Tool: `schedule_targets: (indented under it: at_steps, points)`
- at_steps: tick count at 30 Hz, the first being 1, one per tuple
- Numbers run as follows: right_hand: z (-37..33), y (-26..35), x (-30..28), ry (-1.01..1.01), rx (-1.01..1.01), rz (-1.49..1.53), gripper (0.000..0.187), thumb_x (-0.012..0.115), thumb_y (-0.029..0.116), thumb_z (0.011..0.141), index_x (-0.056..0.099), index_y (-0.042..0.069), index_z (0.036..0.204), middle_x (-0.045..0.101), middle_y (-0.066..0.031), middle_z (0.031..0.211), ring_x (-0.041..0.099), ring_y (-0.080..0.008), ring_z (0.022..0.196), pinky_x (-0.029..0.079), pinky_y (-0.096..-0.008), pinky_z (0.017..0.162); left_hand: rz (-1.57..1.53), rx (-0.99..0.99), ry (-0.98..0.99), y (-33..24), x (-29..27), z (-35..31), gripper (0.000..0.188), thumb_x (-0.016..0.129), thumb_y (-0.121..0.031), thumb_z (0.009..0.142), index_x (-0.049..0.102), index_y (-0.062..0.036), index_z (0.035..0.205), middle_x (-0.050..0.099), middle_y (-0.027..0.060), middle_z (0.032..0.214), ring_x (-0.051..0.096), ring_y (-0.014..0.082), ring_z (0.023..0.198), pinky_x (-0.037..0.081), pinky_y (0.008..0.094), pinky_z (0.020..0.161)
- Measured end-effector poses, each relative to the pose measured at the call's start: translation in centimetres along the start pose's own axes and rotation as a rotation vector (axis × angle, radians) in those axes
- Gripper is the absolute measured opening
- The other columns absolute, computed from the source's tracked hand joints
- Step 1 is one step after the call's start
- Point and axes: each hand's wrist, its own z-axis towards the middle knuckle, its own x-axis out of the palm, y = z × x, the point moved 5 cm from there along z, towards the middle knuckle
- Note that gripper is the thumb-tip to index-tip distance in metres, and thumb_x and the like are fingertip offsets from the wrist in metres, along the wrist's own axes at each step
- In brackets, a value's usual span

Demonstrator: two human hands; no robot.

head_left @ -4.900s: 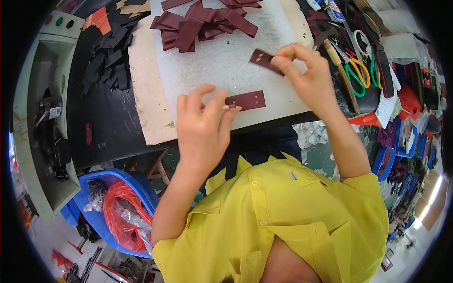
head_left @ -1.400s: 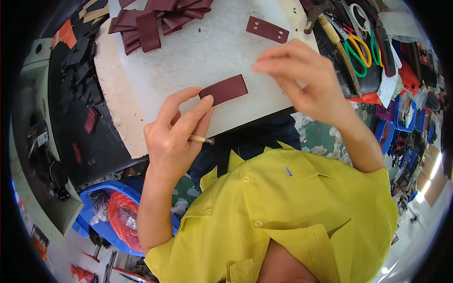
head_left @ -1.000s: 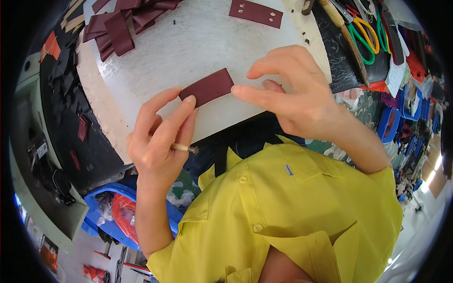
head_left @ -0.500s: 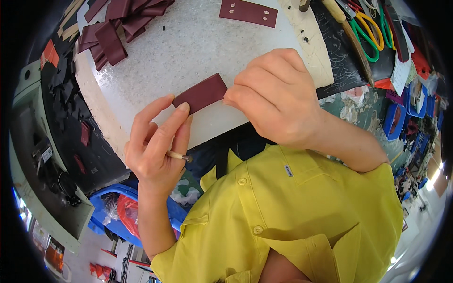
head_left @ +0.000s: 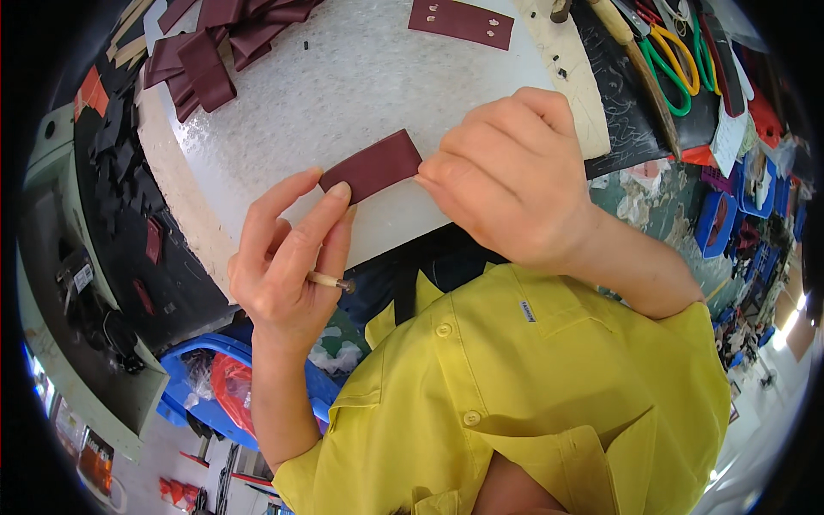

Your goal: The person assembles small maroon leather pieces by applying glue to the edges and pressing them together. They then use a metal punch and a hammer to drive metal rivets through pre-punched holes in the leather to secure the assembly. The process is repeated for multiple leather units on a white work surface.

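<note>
Over the near edge of the white board, I can see both hands meeting at one maroon strip. The left hand has its fingers closed on the left end of that strip, which slants upward to the right with its plain face showing. Lower in the same hand sits a small tool, its pale shaft and dark tip poking out to the right. The right hand has its fingers drawn together in a pinch at the strip's near right corner; from here I cannot tell whether they grip the edge or something tiny beside it. Farther off on the board lies a holed strip, flat, with a pair of openings near each end. To the far left is a loose pile of maroon pieces, overlapping one another. The board rests on a beige slab, and that on the black desk. Left of the slab are black strips in a heap, with a small maroon piece nearer. On the far right lie a hammer and green-handled scissors. A blue tub holding a red bag stands near left, below desk level.
</note>
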Motion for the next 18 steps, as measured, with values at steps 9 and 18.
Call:
schedule_targets:
  at_steps: [9,18]
  points:
    - [0.1,-0.7,-0.8,0.053,0.142,0.097,0.018,0.071,0.007,0.063,0.059,0.008,0.076,0.055,-0.0025,0.078,0.054,-0.0207,0.075,0.041,-0.0356,0.077,0.008,0.008,0.001,0.0,-0.1,0.0,0.028,0.083,0.0,0.071,0.076,-0.0089,0.096,0.069,0.0098,0.107,0.044,0.0053,0.044,0.036,0.0219,0.04]
    - [0.5,-0.1,-0.4,-0.017,0.114,0.091,0.023,0.074,0.001,0.061,0.063,0.007,0.079,0.06,-0.0015,0.076,0.058,-0.0218,0.07,0.039,-0.0352,0.073,-0.001,-0.055,0.069,-0.1,-0.2,0.0,0.03,0.08,0.005,0.075,0.077,-0.0073,0.102,0.069,0.0104,0.11,0.048,0.0044,0.052,0.037,0.0203,0.047]
